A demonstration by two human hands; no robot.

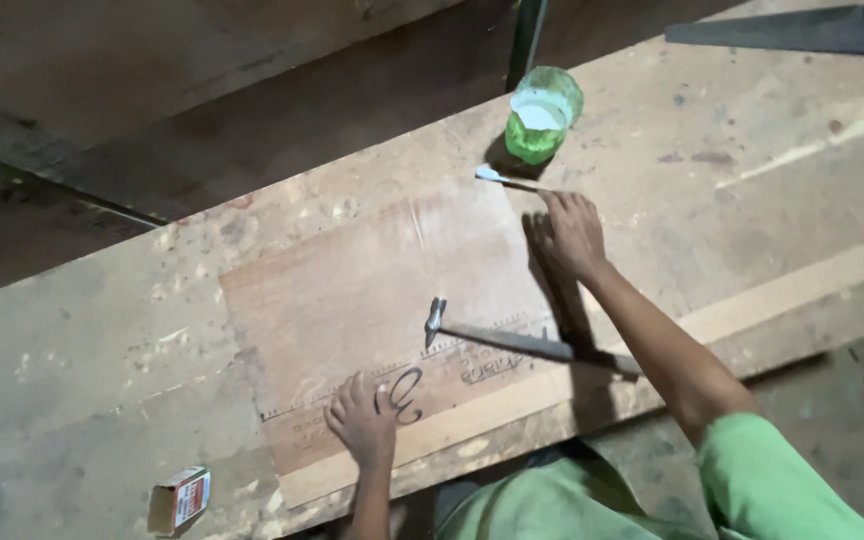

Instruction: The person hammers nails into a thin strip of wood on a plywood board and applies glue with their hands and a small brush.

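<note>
— What's under your hands?

— A thin reddish-brown plywood sheet point(372, 290), flat on the table point(102, 330), with printed marks and a dark scrawl along its near edge. My left hand point(362, 420) presses that near edge, fingers point(347, 398) spread and flat, gripping nothing.

— And to the right of it?

— A hammer point(497, 335) lies on the sheet, between both hands. My right hand point(570, 235) rests on the far right corner, fingers loosely bent, touching a small white-tipped stick point(504, 179). A green bottle point(542, 115) stands just beyond.
</note>
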